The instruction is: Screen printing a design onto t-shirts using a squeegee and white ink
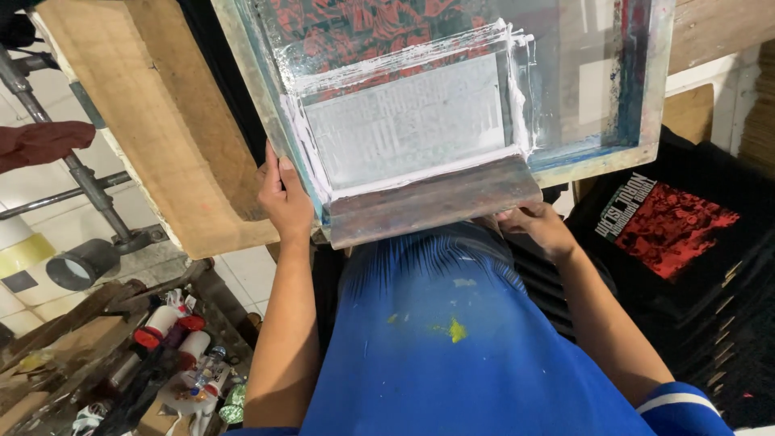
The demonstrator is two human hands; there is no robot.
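- A person in a blue shirt stands over a screen-printing frame (452, 97), its mesh smeared with white ink around a pale rectangular stencil area.
- The left hand (284, 198) grips the near left corner of the frame, fingers wrapped up over its edge, thumb along the side.
- The right hand (539, 228) is tucked under the right end of the wooden squeegee (432, 202); its fingers are partly hidden, so I judge it is holding the handle from below, but I cannot see how firmly it is closed.
- The squeegee lies across the near edge of the frame, just below the stencil, with a ridge of white ink gathered along its blade.
- To my eye the pull of ink stands at the near end of the screen: the stencil looks evenly flooded.
- The next move calls for a steady frame in the left hand while the squeegee is handled with even pressure, so the ink ridge does not spill over the edge.
- A stack of black printed shirts (678, 226) with red designs sits just to the right.
- A wooden board (153, 137) and metal pipework (81, 182) are at left, spray cans (173, 323) below.
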